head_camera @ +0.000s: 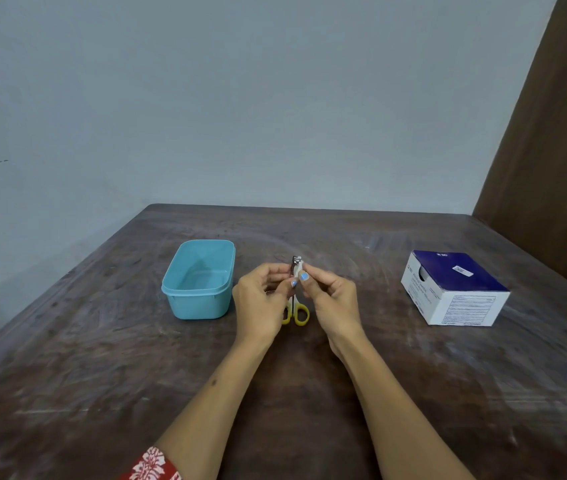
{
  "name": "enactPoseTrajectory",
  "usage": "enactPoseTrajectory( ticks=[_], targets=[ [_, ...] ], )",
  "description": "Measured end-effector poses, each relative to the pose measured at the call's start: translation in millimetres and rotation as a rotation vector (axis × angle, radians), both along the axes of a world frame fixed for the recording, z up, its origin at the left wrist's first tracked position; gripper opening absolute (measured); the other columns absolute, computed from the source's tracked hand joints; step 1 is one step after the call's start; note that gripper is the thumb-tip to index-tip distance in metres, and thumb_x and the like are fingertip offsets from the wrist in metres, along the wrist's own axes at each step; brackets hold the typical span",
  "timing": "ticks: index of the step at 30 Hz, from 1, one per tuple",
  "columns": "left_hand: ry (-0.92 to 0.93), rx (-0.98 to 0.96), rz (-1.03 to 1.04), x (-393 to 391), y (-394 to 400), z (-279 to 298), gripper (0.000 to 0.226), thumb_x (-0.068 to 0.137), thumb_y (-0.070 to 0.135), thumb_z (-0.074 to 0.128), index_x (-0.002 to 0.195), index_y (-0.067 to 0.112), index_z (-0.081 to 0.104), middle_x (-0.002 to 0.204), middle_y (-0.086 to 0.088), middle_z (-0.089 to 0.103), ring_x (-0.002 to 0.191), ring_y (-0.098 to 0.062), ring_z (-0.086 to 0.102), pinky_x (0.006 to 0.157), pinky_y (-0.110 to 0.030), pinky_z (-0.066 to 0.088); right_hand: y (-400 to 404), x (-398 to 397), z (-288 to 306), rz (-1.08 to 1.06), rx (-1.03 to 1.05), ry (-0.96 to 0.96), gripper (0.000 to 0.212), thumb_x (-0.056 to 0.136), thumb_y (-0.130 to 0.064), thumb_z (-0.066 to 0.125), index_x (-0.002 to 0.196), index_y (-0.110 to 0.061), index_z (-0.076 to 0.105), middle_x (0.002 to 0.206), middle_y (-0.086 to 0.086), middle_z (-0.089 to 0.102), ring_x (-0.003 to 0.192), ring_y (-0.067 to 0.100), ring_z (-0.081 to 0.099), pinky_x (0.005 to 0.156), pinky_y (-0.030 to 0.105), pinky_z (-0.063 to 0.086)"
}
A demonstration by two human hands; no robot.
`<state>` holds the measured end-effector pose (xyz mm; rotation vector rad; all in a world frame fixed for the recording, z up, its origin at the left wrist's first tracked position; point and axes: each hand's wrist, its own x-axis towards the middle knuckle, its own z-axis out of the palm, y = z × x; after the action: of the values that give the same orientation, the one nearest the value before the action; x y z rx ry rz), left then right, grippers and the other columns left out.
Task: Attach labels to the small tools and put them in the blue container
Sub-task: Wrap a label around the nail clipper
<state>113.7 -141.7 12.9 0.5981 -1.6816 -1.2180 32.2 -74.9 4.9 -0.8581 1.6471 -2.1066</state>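
Two hands meet over the middle of a dark, scuffed wooden table (309, 393), with these things from left to right:

- At the bottom edge, a red sleeve (152, 465) with a white floral print covers the left forearm.
- The blue container (199, 280), a light-blue plastic tub without a lid, stands left of the hands and near the left hand; nothing shows inside it.
- The left hand (261, 299) is raised above the table, its fingers curled, thumb and fingertips pinching the lower part of a metal nail clipper (295, 265).
- The nail clipper stands roughly upright between the two hands, its head poking up above the fingertips.
- A small white label (298, 270) lies against the clipper's right side, just at the fingertips.
- Yellow-handled scissors (296, 311) lie on the table under and between the hands, handles toward the person; the blades are mostly hidden by the hands.
- The right hand (334, 303) has its fingers curled, its thumb and forefinger pinching the label against the clipper.
- A white and dark-blue cardboard box (455, 289) sits well apart to the right, its print too small to read.
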Motion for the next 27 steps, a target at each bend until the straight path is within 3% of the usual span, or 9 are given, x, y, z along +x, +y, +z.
enactPoseTrajectory(
  ticks=[5, 9, 19, 27],
  targets=[
    [-0.016, 0.006, -0.039, -1.1, -0.4, -2.4, 0.030, 0.079, -0.003, 0.068, 0.090, 0.025, 0.070, 0.082, 0.006, 0.072, 0.076, -0.007, 0.071, 0.072, -0.024, 0.057, 2.0, 0.5, 3.9, -0.009, -0.059, -0.041, 0.023, 0.084, -0.002, 0.065, 0.099, -0.018, 0.069, 0.095, 0.003, 0.071, 0.078, -0.003, 0.066, 0.064, 0.011, 0.048],
    [-0.051, 0.003, -0.042, -1.6, -1.7, -4.7, 0.025, 0.080, -0.003, 0.067, 0.095, 0.015, 0.073, 0.083, 0.002, 0.073, 0.076, -0.009, 0.071, 0.073, -0.028, 0.058, 3.7, 0.7, 5.7, -0.020, -0.089, -0.060, 0.024, 0.081, 0.002, 0.066, 0.102, -0.009, 0.069, 0.081, -0.010, 0.070, 0.075, -0.005, 0.066, 0.064, 0.009, 0.049],
    [-0.139, -0.012, -0.054, 1.3, 0.9, -0.3, 0.023, 0.079, -0.005, 0.067, 0.096, 0.010, 0.072, 0.077, 0.003, 0.071, 0.072, -0.009, 0.070, 0.070, -0.026, 0.058, 4.6, 0.0, 5.7, -0.053, -0.063, -0.039, 0.016, 0.080, -0.006, 0.070, 0.095, -0.013, 0.072, 0.086, -0.002, 0.072, 0.077, -0.001, 0.067, 0.065, 0.011, 0.049],
    [-0.151, -0.074, -0.039, 2.0, 3.5, 1.1, 0.024, 0.078, -0.006, 0.065, 0.094, 0.010, 0.073, 0.080, -0.001, 0.072, 0.075, -0.013, 0.070, 0.070, -0.028, 0.058, 6.0, 1.0, 8.8, -0.018, -0.107, -0.134, 0.014, 0.078, -0.005, 0.071, 0.089, -0.014, 0.072, 0.076, -0.003, 0.072, 0.069, 0.001, 0.065, 0.064, 0.015, 0.051]
  ],
)
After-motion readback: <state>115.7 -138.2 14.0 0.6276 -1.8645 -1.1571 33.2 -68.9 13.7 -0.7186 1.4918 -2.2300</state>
